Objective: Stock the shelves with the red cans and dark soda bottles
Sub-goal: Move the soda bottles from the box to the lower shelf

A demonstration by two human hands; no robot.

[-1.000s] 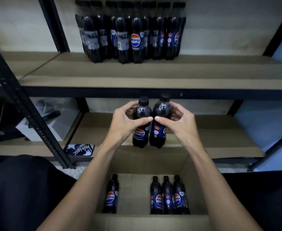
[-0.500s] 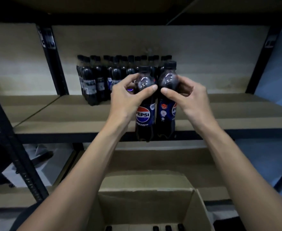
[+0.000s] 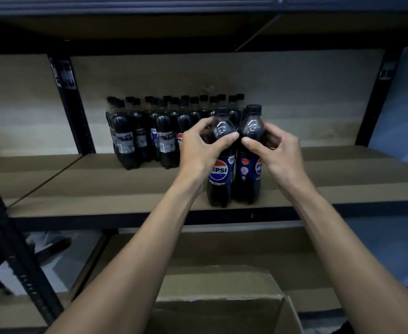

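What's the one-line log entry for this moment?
left hand grips left bottle | right hand grips right bottle | both upright at shelf front

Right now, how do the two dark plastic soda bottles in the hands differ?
The left hand grips a dark plastic soda bottle, the left bottle, whose round Pepsi logo faces the camera; the right hand grips the right bottle, turned to show small round symbols, its logo at the edge. The left bottle's cap sits lower in view than the right bottle's. Both are upright, black-capped, side by side near the front edge of the brown shelf.
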